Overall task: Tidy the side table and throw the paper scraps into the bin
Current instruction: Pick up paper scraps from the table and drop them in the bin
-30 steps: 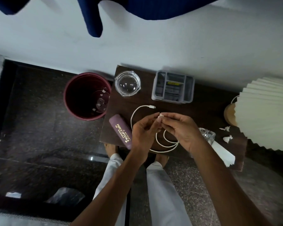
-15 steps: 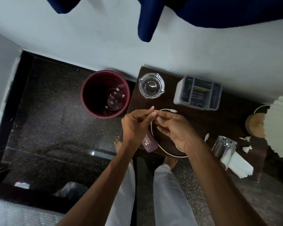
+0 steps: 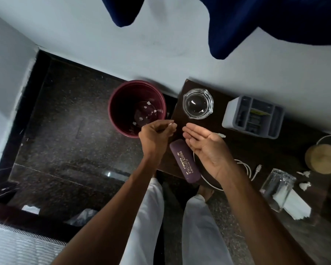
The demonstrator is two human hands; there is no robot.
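A maroon bin (image 3: 122, 98) stands on the dark floor left of the dark wooden side table (image 3: 298, 148); several small white scraps lie at its bottom. My left hand (image 3: 155, 134) hovers at the bin's near right rim, fingers pinched on a small white paper scrap (image 3: 171, 123). My right hand (image 3: 203, 144) is flat and palm-up over the table's left part, holding nothing. Two crumpled paper scraps (image 3: 305, 179) lie at the table's right end.
On the table stand a glass ashtray (image 3: 198, 103), a grey organiser (image 3: 253, 116), a purple spectacle case (image 3: 184, 163), a coiled white cable (image 3: 246, 169), a tumbler (image 3: 277, 186) by folded white paper (image 3: 292, 205), and a wooden lamp base (image 3: 320, 158). A white wall runs behind.
My hands have parted. The left hand has carried the scrap leftward to the bin's rim, and the right hand has opened flat. The view has swung left.
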